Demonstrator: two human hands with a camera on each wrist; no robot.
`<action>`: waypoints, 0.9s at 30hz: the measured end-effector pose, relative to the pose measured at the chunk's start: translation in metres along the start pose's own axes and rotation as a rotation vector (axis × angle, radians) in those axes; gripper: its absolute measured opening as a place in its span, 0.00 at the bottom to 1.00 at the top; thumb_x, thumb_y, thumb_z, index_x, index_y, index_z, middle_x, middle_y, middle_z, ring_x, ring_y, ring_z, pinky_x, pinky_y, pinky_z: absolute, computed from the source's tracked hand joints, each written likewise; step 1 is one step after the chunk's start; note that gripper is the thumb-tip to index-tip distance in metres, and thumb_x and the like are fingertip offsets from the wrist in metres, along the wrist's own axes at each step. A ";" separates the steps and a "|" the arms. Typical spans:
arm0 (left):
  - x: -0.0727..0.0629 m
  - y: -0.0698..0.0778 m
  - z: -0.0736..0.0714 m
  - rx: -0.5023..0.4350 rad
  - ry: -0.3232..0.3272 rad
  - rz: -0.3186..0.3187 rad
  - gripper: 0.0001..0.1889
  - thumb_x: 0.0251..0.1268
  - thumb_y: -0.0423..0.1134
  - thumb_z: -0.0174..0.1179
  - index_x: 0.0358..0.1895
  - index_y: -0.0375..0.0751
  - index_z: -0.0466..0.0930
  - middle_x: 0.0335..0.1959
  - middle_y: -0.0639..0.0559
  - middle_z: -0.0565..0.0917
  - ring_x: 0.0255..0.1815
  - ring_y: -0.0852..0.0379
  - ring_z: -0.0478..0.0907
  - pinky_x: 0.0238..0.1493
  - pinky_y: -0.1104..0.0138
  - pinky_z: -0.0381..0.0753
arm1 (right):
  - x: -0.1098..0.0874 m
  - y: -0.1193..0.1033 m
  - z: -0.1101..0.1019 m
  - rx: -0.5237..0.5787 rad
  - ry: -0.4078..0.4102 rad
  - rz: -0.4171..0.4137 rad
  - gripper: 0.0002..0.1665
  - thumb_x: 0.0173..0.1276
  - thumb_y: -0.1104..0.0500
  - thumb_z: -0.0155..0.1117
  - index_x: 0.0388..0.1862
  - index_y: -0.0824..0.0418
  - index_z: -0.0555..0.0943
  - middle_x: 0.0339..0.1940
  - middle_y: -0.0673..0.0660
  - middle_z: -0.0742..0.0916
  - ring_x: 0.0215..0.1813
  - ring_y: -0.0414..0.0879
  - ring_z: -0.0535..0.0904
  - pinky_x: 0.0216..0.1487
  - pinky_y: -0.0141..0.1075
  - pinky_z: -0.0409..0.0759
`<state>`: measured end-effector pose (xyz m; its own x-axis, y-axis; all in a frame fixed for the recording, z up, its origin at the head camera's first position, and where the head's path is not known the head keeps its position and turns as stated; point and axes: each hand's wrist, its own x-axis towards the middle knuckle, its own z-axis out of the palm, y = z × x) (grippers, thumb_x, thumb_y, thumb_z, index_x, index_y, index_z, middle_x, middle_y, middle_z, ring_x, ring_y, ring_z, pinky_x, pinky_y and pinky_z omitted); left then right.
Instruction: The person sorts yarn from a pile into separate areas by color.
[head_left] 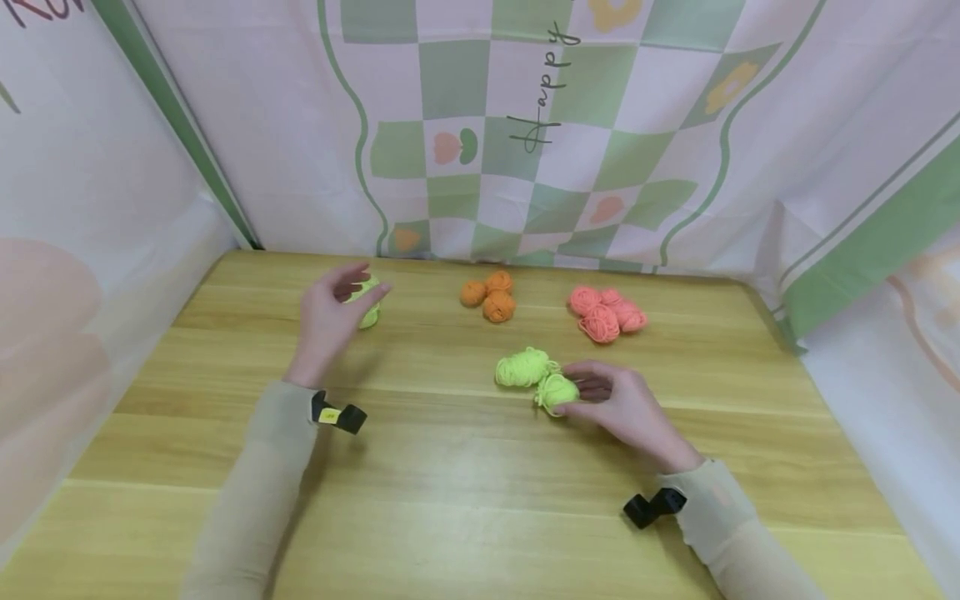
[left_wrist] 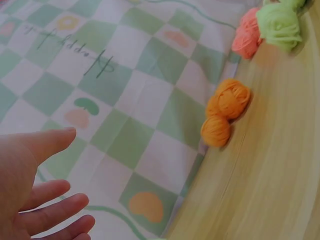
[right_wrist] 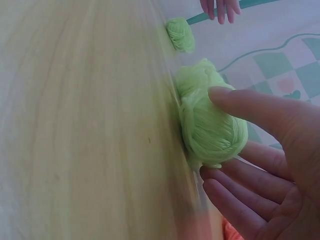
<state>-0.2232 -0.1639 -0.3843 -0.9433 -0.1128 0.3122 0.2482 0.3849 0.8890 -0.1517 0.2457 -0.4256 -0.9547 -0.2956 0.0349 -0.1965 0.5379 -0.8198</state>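
Note:
My left hand [head_left: 327, 314], fingers parted, hovers over a light green yarn ball [head_left: 367, 304] at the table's far left and partly covers it. In the left wrist view that hand [left_wrist: 45, 185] holds nothing. Right of the table's middle, my right hand [head_left: 618, 408] has its thumb and fingers around a second light green yarn ball [head_left: 557, 392]. The right wrist view shows the thumb [right_wrist: 250, 105] across this ball [right_wrist: 215, 130], fingertips at its lower edge. Another light green yarn bundle [head_left: 523, 368] lies against it, farther from my right hand.
Three orange yarn balls [head_left: 498, 305] sit together toward the back of the wooden table [head_left: 435, 500]. Several coral-pink yarn balls [head_left: 600, 322] are bunched at the back right. A checkered cloth [head_left: 517, 150] hangs behind the table, with pale cloth at both sides.

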 end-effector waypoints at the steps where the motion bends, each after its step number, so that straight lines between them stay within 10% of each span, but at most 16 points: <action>1: 0.001 -0.001 -0.003 0.001 0.011 -0.006 0.30 0.63 0.49 0.73 0.63 0.36 0.80 0.57 0.39 0.83 0.57 0.40 0.78 0.64 0.53 0.74 | 0.000 0.000 0.000 0.002 0.001 0.004 0.35 0.56 0.51 0.83 0.60 0.62 0.82 0.54 0.58 0.87 0.51 0.50 0.85 0.55 0.41 0.83; 27: 0.012 -0.054 -0.026 0.008 0.053 -0.245 0.41 0.57 0.47 0.77 0.71 0.36 0.71 0.69 0.38 0.74 0.66 0.40 0.71 0.66 0.52 0.72 | -0.001 0.004 -0.005 0.011 0.009 -0.005 0.31 0.59 0.51 0.82 0.58 0.62 0.84 0.53 0.57 0.88 0.51 0.50 0.86 0.52 0.37 0.84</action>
<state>-0.2416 -0.2101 -0.4198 -0.9621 -0.2518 0.1052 0.0116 0.3472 0.9377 -0.1529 0.2521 -0.4264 -0.9556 -0.2912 0.0447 -0.1994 0.5277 -0.8257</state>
